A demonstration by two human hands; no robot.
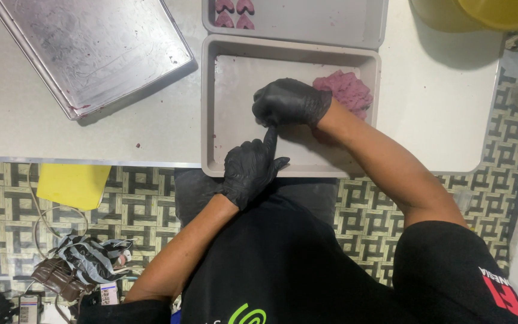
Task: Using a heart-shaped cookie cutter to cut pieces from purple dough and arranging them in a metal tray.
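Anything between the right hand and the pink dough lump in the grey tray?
Nothing visible. The right hand sits in the grey tray directly beside the pink dough lump, its wrist edge against it. The left hand is on the near side, away from the dough.

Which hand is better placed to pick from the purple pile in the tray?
Right. The right hand sits closed beside the purple pile at the grey tray's far right corner; the left hand rests at the near rim, farther off.
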